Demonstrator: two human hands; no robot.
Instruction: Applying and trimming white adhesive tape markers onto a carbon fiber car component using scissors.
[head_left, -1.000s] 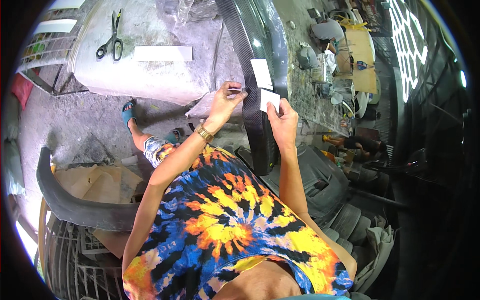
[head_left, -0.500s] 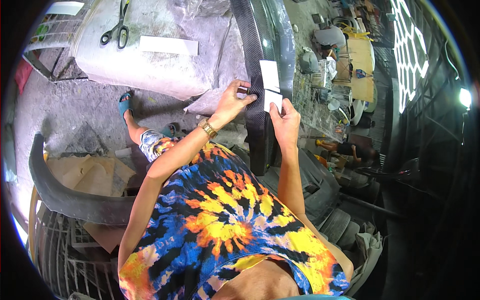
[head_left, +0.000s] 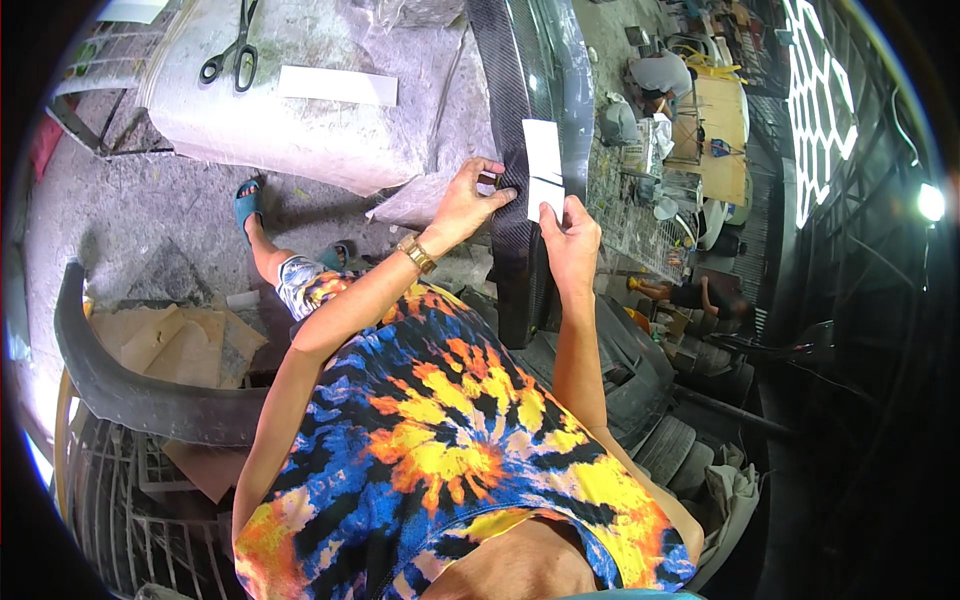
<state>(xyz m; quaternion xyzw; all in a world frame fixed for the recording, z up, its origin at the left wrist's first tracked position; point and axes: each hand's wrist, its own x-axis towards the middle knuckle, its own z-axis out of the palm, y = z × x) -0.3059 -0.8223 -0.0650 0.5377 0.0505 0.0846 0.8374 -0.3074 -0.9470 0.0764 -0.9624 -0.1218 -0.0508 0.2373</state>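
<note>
over the carbon-patterned panel [head_left: 511,150], the lower white card [head_left: 541,192] looks light and bendable, best held by edges; right hand [head_left: 570,238] pinches its lower end, left hand [head_left: 468,205] curls at the panel's left edge, grip unclear

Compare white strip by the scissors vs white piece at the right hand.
Length: the white strip is longer than the white piece.
Place: the strip lies on the pale surface; the piece is over the carbon-fibre panel.
Contact: the strip is untouched; the right hand holds the piece.
Both look flat.
</note>
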